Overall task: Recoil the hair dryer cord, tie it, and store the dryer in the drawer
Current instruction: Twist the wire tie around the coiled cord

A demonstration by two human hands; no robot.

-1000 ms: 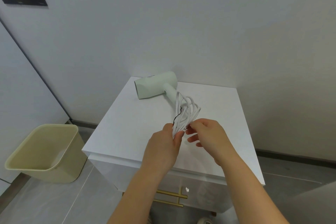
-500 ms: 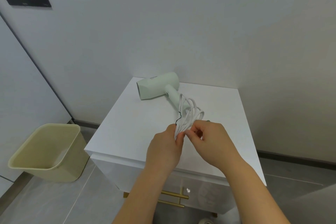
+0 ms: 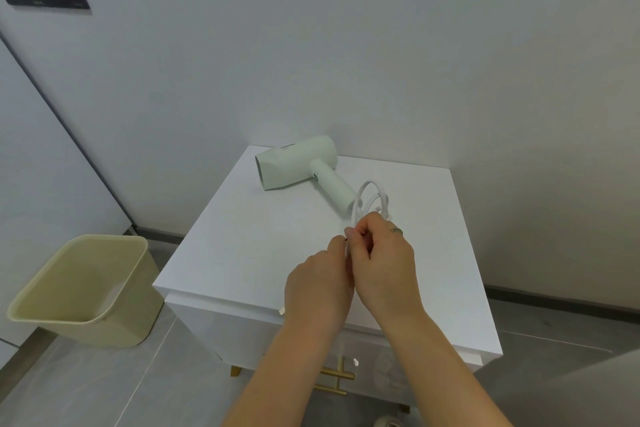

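— Both hands are on the cord (image 3: 372,199) now, low and right of centre in the frame. The left hand (image 3: 317,284) pinches the gathered loops; the right hand (image 3: 382,260) has closed its grip over them too.

— What changed?

— A second ago the right-hand fingers were spread beside the bundle. Now they are curled tight against the left thumb, and the loops look pulled shorter and closer together. A thin dark tie (image 3: 345,238) just shows between the fingers.

— So the tying has begun?

— That's my reading: coiling looks finished, fastening under way. I can't see whether the tie is closed.

— And the dryer?

— The hair dryer (image 3: 298,163) lies on its side at the back of the white surface (image 3: 242,236), above the hands. The drawer (image 3: 367,364) below appears shut.
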